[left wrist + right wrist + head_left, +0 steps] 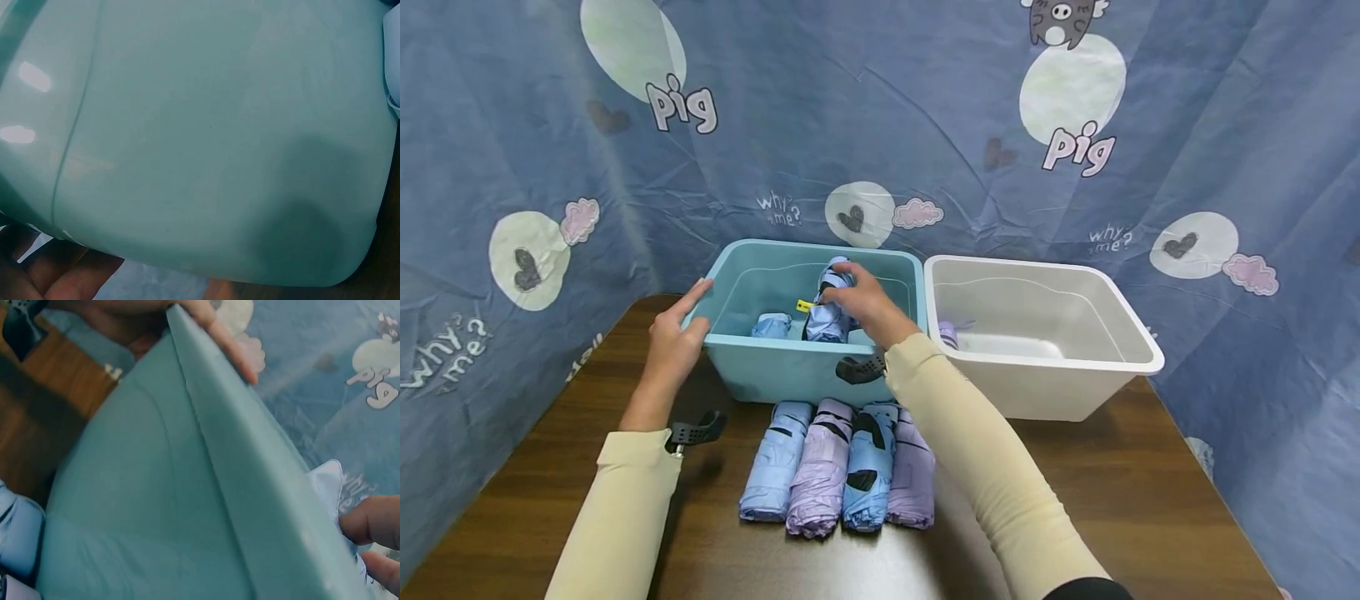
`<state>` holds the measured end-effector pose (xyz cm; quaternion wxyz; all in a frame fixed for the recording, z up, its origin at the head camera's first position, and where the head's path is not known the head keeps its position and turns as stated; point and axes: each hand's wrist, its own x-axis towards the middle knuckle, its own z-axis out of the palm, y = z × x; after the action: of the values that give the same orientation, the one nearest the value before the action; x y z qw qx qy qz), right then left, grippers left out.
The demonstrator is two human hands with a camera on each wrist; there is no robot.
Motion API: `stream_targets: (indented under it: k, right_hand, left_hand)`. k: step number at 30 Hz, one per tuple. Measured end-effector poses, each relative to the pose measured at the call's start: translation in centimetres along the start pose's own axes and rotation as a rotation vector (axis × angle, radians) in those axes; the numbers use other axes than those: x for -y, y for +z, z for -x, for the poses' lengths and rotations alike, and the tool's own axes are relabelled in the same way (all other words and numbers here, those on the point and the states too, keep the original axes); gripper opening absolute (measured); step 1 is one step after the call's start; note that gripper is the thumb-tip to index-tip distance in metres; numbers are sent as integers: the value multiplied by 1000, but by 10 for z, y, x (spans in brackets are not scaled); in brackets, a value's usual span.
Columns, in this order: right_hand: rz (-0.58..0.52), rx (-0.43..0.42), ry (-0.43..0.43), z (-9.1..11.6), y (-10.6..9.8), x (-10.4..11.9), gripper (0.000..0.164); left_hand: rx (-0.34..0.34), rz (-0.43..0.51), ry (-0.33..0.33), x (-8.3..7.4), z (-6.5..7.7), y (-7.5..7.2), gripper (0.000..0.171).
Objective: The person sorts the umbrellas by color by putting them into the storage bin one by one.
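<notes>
Inside the teal bin (pixel 782 342), my right hand (pixel 868 304) pinches a folded light-blue umbrella (pixel 829 323) with black marks, held upright and tilted near the front wall. A yellow tag (pixel 805 306) sticks out beside it. Another light-blue folded umbrella (pixel 772 326) shows lower in the bin, to the left. My left hand (pixel 673 342) grips the bin's left front corner, one finger stretched along the rim. In the right wrist view, the right fingertips (pixel 369 519) close on pale blue fabric (pixel 327 481) behind the bin's rim.
In front of the teal bin, several folded umbrellas lie side by side: light blue (pixel 777 467), lilac (pixel 822 471), blue with black (pixel 870 471) and purple (pixel 912 475). A white bin (pixel 1037 387) stands close on the right, with a purple striped item (pixel 948 335) inside. A patterned blue cloth (pixel 760 125) hangs behind.
</notes>
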<state>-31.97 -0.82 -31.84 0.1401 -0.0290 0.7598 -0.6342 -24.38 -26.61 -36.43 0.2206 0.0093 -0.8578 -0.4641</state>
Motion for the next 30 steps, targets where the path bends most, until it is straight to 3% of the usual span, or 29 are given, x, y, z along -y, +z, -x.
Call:
stream_targets:
  k: [13, 19, 26, 30]
  right_hand:
    - [354, 25, 31, -6, 9, -8, 59]
    - [453, 52, 46, -5, 8, -8, 60]
    - [518, 53, 74, -2, 6, -7, 55]
    - [387, 41, 62, -1, 6, -5, 42]
  left_hand:
    - [-8, -13, -3, 6, 4, -1, 59]
    - [-14, -7, -2, 5, 3, 0, 59]
    - [-2, -4, -1, 3, 1, 2, 59]
    - [-11, -7, 4, 2, 1, 2, 59]
